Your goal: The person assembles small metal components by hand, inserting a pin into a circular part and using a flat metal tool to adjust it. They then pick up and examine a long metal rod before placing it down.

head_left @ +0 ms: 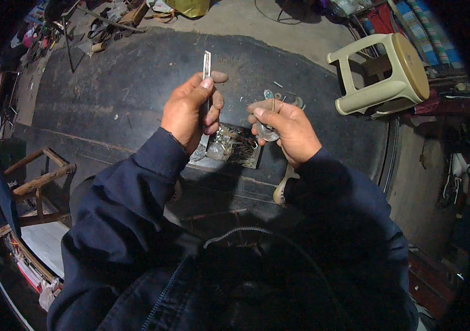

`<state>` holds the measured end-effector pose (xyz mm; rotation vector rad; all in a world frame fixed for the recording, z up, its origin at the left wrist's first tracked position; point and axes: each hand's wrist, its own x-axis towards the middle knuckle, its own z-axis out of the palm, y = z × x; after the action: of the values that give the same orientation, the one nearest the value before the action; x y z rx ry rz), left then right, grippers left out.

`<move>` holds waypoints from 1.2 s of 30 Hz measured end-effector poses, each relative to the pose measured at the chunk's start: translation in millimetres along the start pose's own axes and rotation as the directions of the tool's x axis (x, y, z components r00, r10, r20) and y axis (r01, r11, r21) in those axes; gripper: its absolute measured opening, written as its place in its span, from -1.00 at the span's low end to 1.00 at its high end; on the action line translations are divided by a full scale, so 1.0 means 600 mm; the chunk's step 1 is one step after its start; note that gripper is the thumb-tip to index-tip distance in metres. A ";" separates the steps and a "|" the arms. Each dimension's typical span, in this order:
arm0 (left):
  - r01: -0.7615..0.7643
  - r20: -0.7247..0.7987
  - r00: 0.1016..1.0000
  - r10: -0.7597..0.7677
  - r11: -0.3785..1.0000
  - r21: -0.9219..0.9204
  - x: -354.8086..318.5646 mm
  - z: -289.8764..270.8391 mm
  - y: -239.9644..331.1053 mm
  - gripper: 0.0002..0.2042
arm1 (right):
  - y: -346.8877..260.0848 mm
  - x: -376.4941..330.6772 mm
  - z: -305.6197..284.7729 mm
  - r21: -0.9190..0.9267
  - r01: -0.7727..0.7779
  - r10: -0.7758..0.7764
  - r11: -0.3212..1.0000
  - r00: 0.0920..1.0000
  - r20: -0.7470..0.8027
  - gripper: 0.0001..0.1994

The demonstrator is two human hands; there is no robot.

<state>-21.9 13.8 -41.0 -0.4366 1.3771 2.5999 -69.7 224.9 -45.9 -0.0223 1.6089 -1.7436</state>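
Note:
My left hand (185,110) is closed around a narrow metal strip (206,62), its pale end sticking up above the thumb. Part of the strip's length is hidden by the fingers. Level with it and to the right, my right hand (293,129) pinches a small shiny, rounded piece (268,133). A thin loop and a bluish bit stand up beside its fingertips; I cannot tell what the piece is. The two hands are apart. Beneath and between them lies a shallow tray (253,161) full of small metal parts and a crumpled clear plastic bag (218,150).
A dark mat (108,99) spreads under the hands, with a few small loose parts (299,102) right of centre. A cream plastic stool (348,80) lies on its side at the right. Wooden framing (41,185) stands at the left; clutter (102,27) fills the far left.

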 end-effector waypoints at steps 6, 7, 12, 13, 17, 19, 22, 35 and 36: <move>-0.011 0.032 0.999 0.009 0.999 0.041 -0.003 0.004 0.000 -0.71 | 0.000 0.000 0.000 -0.020 0.016 -0.016 1.000 0.999 0.030 -0.75; -0.011 0.008 1.000 0.011 0.997 0.073 -0.004 0.006 -0.001 -0.70 | 0.001 -0.001 0.002 -0.009 0.000 0.000 1.000 1.000 0.002 -0.75; -0.022 0.034 0.999 0.018 0.991 0.128 -0.006 0.011 -0.003 -0.61 | 0.001 -0.003 0.006 0.006 -0.007 0.007 1.000 1.000 -0.014 -0.76; 0.001 0.038 0.999 -0.005 0.994 0.109 -0.007 0.011 -0.002 -0.62 | 0.002 -0.003 0.006 0.005 -0.003 0.003 1.000 1.000 -0.011 -0.76; 0.087 0.012 0.996 -0.087 0.995 0.052 -0.010 0.008 -0.002 -0.64 | 0.006 -0.005 0.005 0.008 -0.011 0.011 1.000 1.000 0.000 -0.77; 0.073 0.006 0.997 -0.074 0.997 0.040 -0.007 0.010 -0.004 -0.64 | 0.006 -0.004 0.005 0.003 -0.026 0.026 1.000 1.000 0.003 -0.77; 0.090 0.009 0.996 -0.090 0.995 0.037 -0.007 0.010 -0.007 -0.65 | 0.007 -0.004 0.006 -0.012 -0.051 0.051 0.999 0.999 -0.016 -0.77; 0.057 0.075 0.995 -0.060 0.998 0.039 -0.008 0.011 -0.009 -0.72 | 0.007 -0.005 0.007 -0.002 -0.033 0.033 0.999 0.999 -0.010 -0.76; 0.043 0.071 0.996 -0.046 0.998 0.047 -0.008 0.012 -0.010 -0.72 | 0.008 -0.005 0.007 0.000 -0.031 0.031 1.000 0.999 -0.008 -0.76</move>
<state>-16.7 23.2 -40.4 -0.3599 1.3838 2.5177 -63.1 223.1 -47.5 0.0096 1.6075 -1.7218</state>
